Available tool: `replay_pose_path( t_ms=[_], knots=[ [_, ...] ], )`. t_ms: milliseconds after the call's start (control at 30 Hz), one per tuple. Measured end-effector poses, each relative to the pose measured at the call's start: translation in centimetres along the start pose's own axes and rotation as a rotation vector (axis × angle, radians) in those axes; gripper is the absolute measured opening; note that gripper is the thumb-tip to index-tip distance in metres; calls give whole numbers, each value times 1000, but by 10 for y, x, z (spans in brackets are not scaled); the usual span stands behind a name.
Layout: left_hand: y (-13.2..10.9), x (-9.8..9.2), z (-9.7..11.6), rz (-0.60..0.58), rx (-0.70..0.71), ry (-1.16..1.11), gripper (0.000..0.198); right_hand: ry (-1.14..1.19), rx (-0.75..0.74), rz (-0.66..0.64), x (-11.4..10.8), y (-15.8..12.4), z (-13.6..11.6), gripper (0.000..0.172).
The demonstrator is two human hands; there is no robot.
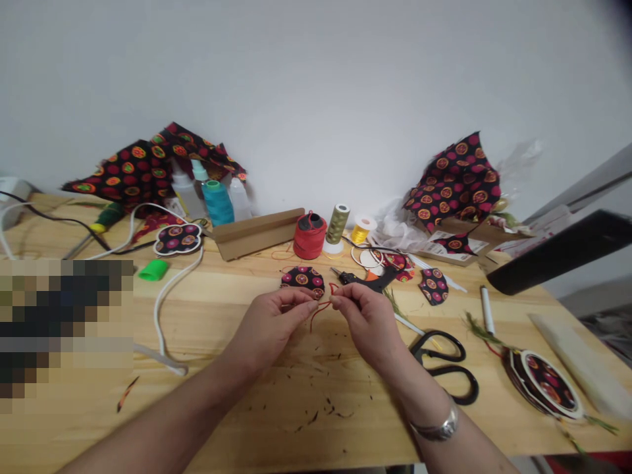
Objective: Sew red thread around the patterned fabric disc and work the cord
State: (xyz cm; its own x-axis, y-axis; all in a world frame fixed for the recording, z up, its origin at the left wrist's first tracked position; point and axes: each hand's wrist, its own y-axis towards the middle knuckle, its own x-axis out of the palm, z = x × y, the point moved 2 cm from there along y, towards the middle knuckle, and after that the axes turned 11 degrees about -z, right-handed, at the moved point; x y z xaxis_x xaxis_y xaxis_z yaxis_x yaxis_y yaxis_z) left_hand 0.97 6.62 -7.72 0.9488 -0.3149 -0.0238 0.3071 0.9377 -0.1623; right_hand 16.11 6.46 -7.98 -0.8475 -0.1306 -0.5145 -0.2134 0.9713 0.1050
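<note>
My left hand (281, 322) and my right hand (366, 319) are close together over the middle of the table, each closed in a pinch. Between the fingertips runs a thin red cord (323, 307), with a loop by the right fingers and a loose end hanging down. Just behind my left fingers lies a round piece of dark patterned fabric (302, 280). A glue gun (370, 280) rests behind my right hand. Black-handled scissors (447, 362) lie beside my right forearm, which wears a silver bracelet.
Behind stand a red thread spool (309, 236), an olive spool (338, 224), a yellow spool (363, 230) and a cardboard strip (259, 234). A fabric-covered flower shape (178, 239) and green cap (153, 269) are left. A round fabric-faced piece (548, 385) and white marker (487, 309) are right.
</note>
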Motion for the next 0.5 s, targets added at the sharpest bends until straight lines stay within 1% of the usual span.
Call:
replay_pose_path(
  t_ms=[100,167,233,300,367,500],
  knots=[
    [-1,1,0,-13,6,-44,10,-38,-18,26,1,-1,0,13],
    [-2,2,-2,-46,-36,-58,12,-54,-23,46,1,-1,0,12],
    [-2,4,-5,-105,-82,-55,14,-40,-17,56,1,-1,0,12],
    [-3,6,-8,-167,-100,-33,16,15,6,52,1,0,0,12],
    [-4,8,-9,-200,-104,6,17,102,43,34,1,0,1,11],
    [-5,10,-8,-177,-76,104,16,286,129,-14,2,1,1,14]
  ],
)
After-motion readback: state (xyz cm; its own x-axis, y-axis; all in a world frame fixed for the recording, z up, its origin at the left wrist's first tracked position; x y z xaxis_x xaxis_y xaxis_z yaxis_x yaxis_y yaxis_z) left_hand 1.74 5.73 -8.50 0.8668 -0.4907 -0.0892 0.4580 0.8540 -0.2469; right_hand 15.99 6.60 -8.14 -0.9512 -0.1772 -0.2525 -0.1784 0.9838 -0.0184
